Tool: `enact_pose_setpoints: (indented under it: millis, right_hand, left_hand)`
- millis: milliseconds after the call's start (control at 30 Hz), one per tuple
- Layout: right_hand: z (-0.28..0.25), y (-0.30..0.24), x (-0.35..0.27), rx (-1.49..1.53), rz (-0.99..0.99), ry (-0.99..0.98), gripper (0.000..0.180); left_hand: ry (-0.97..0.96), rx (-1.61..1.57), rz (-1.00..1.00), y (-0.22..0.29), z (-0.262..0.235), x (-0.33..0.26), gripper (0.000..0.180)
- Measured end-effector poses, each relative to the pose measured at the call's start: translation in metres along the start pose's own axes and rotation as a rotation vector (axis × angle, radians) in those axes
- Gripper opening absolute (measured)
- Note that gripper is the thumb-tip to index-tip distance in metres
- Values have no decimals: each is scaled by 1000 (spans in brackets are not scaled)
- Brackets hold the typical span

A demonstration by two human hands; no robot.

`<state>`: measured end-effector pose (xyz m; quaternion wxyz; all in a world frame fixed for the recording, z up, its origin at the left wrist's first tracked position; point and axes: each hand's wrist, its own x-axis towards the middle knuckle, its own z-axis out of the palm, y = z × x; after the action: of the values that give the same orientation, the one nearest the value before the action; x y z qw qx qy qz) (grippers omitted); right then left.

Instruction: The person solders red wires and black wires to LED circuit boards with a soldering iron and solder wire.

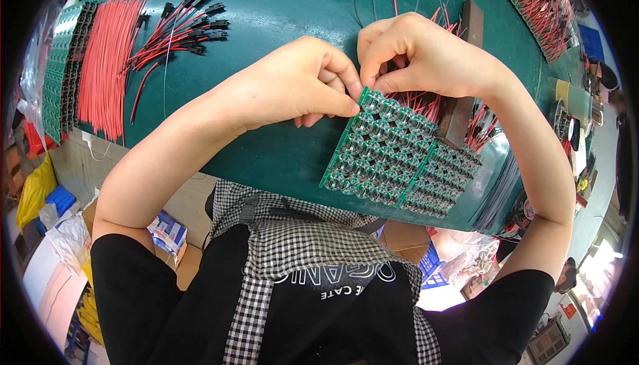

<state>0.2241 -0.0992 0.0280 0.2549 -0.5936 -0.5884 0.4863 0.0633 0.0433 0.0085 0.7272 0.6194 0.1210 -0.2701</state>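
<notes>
A green circuit board panel (414, 180) with rows of round, clear components lies at the near edge of the table, tilted to the right. My left hand (313, 82) pinches its far left corner between thumb and fingers. Right beside it, my right hand (421, 55) is closed in a pinch over the panel's far edge; whatever sits between those fingertips is hidden. Red wires (426, 104) come out from under my right hand along the panel. Across them rests a dark bar (458, 120), next to the panel's far right side.
Left on the green table (266, 5) are a bundle of red wires (110, 65), black-plugged cables (193, 28) and stacked green boards (60, 65). More wired boards (536, 8) lie far right. Dark wires (499, 192) lie by the near right edge.
</notes>
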Motion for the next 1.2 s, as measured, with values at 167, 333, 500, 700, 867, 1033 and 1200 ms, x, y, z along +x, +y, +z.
enact_pose_setpoints:
  millis: [167,333,500,700,867,1033,1200]
  right_hand:
    - [1,-2,1,-73,-4,6,11]
    - [-1,-5,3,-103,0,-8,11]
    - [0,-10,4,-150,23,-20,11]
    - [-1,-10,4,-180,10,-17,12]
    - [-1,-13,5,-207,33,-28,12]
    - [-1,-13,5,-182,65,-29,13]
    - [-3,-13,6,-196,21,-25,13]
  left_hand:
    - [4,16,-12,-1,0,0,9]
    - [4,-4,-16,0,0,0,9]
    - [4,-13,2,-1,-1,-1,10]
    - [9,-8,-6,-1,-1,0,11]
    - [42,20,-33,1,0,0,13]
    - [42,14,-40,2,0,0,13]
    - [42,7,-39,1,0,0,13]
